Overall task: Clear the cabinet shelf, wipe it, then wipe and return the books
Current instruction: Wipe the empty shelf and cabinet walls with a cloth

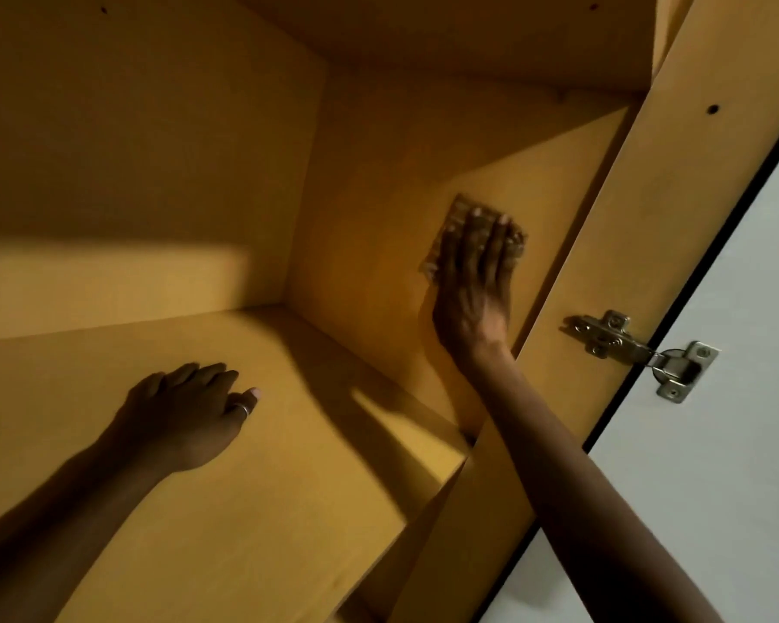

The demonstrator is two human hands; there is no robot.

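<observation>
Pressing a folded cloth (455,236) flat against the cabinet's right side wall (378,209) with the right hand (473,281), fingers straight, long axis running upward; left hand (185,411) resting open, empty, on the shelf (289,487) below-left.

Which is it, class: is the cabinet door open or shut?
Open. The door swings out to the right, its metal hinge is exposed, and both hands reach inside over the shelf.
</observation>
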